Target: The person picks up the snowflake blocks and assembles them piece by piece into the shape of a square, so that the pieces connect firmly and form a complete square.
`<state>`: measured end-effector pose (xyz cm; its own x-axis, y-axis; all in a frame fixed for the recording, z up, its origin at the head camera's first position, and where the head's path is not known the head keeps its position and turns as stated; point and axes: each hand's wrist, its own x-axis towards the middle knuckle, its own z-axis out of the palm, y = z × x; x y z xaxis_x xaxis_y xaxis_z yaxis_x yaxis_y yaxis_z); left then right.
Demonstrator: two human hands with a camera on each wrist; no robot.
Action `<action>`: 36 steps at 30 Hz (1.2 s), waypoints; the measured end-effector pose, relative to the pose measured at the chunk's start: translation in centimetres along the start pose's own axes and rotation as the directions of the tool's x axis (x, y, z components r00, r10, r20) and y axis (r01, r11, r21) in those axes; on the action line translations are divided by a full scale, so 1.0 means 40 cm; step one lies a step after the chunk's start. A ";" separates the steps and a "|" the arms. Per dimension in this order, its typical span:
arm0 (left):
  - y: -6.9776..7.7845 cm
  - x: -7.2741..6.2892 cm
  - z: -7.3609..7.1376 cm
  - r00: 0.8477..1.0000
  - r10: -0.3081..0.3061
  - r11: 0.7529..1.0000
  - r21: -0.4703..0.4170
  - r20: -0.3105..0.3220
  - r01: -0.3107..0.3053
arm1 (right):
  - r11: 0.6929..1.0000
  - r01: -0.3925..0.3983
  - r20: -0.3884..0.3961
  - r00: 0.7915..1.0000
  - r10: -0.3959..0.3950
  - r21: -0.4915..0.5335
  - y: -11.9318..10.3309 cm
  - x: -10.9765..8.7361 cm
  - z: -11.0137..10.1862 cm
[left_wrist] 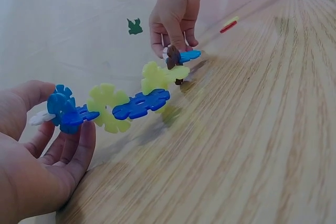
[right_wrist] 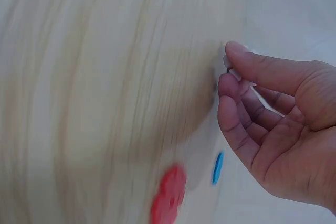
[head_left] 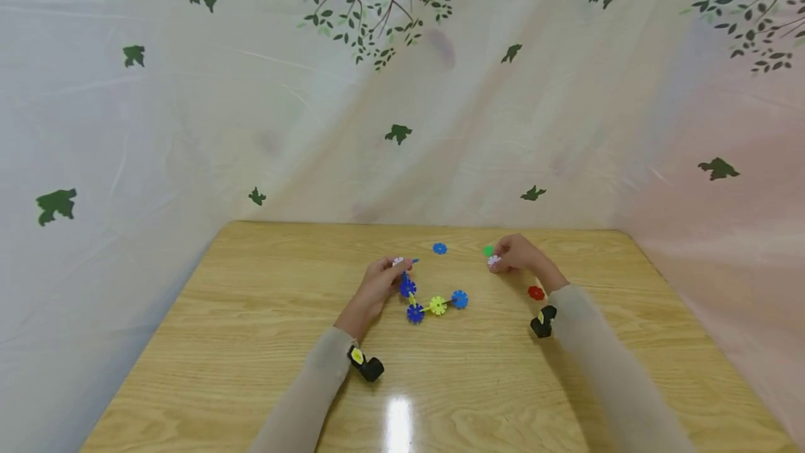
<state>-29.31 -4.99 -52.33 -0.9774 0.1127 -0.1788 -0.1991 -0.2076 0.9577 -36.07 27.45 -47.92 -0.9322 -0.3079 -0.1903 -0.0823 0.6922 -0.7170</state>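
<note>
Holding the snowflake-disc chain [head_left: 432, 300] by its end, left hand [head_left: 377, 285] curled — chain runs rightward toward right hand [head_left: 518, 256], pinching a white disc [head_left: 494, 260].

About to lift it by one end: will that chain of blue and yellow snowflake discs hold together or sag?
The chain probably stays fairly stiff: in the left wrist view it spans out from the left hand without drooping. It looks like thin, light plastic. The slotted joints may pop apart if twisted.

Place: staged recording booth | wooden table [head_left: 251, 341] | leaf-print backdrop sheet [head_left: 189, 124]
</note>
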 end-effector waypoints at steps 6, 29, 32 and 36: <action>-0.005 0.002 -0.005 1.000 0.017 1.000 0.007 0.019 -0.017 | 0.992 0.062 -0.005 0.998 -0.062 0.113 -0.055 0.001 0.048; -0.009 0.008 0.006 0.999 0.022 0.997 -0.077 -0.045 -0.026 | 0.870 0.181 -0.048 0.983 -0.179 0.460 -0.197 0.035 0.231; -0.010 0.009 0.005 0.998 0.023 0.997 -0.071 -0.051 -0.026 | 0.867 0.185 -0.056 0.982 -0.179 0.462 -0.205 0.033 0.235; -0.010 0.007 0.001 0.998 0.028 0.998 -0.061 -0.048 -0.031 | 0.865 0.191 -0.055 0.981 -0.187 0.465 -0.209 0.035 0.240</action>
<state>-29.50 -4.82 -52.77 -0.9849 0.0598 -0.1624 -0.1726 -0.2697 0.9473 -33.30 14.98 -48.62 -0.9185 -0.3952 -0.0153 -0.0855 0.2362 -0.9679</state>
